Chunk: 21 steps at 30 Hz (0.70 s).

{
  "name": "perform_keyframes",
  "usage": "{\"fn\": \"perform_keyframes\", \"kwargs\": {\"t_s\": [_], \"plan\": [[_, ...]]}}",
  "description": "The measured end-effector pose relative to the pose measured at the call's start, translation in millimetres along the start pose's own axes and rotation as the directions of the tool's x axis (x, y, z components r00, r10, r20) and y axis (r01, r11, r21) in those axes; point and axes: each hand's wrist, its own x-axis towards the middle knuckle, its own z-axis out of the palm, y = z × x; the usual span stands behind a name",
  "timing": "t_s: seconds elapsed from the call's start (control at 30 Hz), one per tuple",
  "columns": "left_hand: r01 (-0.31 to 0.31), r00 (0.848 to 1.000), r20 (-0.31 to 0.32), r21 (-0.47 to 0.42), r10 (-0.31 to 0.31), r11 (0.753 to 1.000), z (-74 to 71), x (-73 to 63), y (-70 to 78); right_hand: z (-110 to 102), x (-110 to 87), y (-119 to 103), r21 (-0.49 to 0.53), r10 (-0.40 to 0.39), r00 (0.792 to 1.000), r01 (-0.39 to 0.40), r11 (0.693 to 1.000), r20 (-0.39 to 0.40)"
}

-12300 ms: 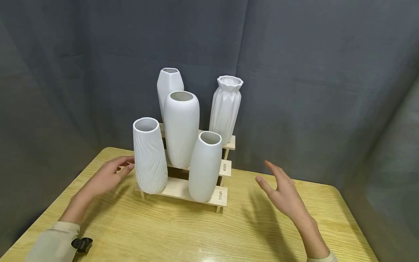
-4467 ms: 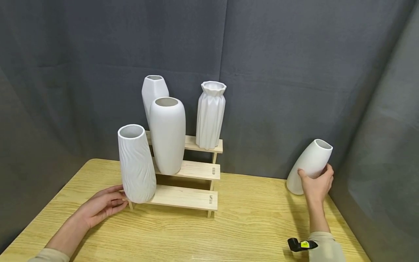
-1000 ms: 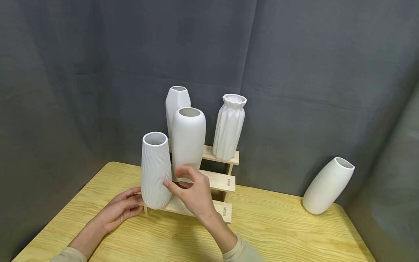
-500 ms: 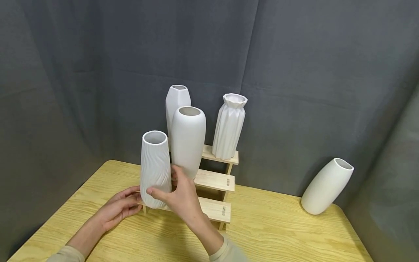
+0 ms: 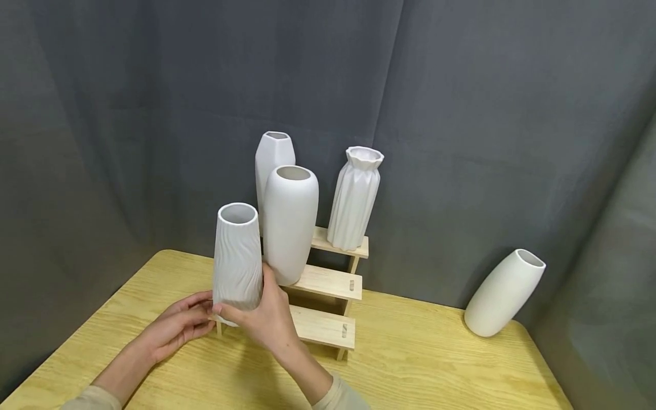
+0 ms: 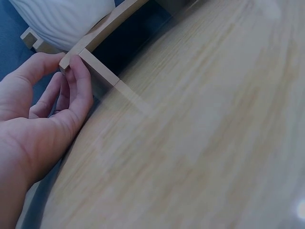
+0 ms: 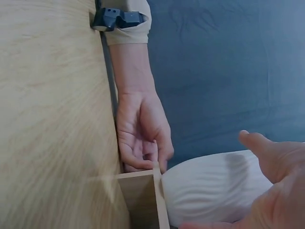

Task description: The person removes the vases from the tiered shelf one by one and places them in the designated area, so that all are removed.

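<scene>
A white vase with wavy ridges (image 5: 237, 256) stands at the left end of the lowest step of a wooden three-step stand (image 5: 323, 329). My right hand (image 5: 269, 322) grips this vase low down, thumb across the front and fingers round the right side; part of the fingers is hidden behind it. In the right wrist view the vase's base (image 7: 190, 183) meets the step. With thumb and fingertips, my left hand (image 6: 47, 114) pinches the left end of that lowest step, as the left wrist view shows.
A tall smooth vase (image 5: 291, 228) is on the middle step, close behind my right hand. The top step bears a faceted vase (image 5: 274, 156) and a pleated vase (image 5: 353, 205). Another smooth vase (image 5: 504, 293) leans on the table (image 5: 420, 364) near the grey curtain (image 5: 487, 142).
The smooth vase went from the lowest step to the table's right side. Within the last second my right hand moved left and closed round the wavy vase. My left hand stays at the step's end.
</scene>
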Motion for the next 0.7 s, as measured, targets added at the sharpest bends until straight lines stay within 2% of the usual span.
{"fn": "perform_keyframes", "kwargs": {"t_s": [0.17,0.3,0.43,0.57,0.7], "plan": [[-0.003,1.0,-0.004,0.005,0.003,1.0,0.5,0.6,-1.2,4.0,-0.1,3.0,0.054,-0.019,1.0,0.02,0.998,-0.014],[-0.012,1.0,0.01,0.007,0.012,1.0,1.0,2.9,1.0,6.9,1.2,4.4,0.11,-0.024,0.998,0.031,0.993,-0.06],[-0.012,1.0,-0.008,0.02,0.012,1.0,2.0,5.6,2.4,9.4,2.6,6.7,0.168,-0.031,0.992,0.052,0.984,-0.122],[-0.006,1.0,-0.011,0.019,0.006,1.0,1.6,5.9,1.8,11.2,2.9,10.2,0.169,-0.042,0.986,0.07,0.983,-0.162],[-0.005,1.0,0.011,0.004,0.005,1.0,0.2,1.5,1.3,14.1,2.8,13.2,0.159,-0.062,0.987,0.085,0.984,-0.146]]}}
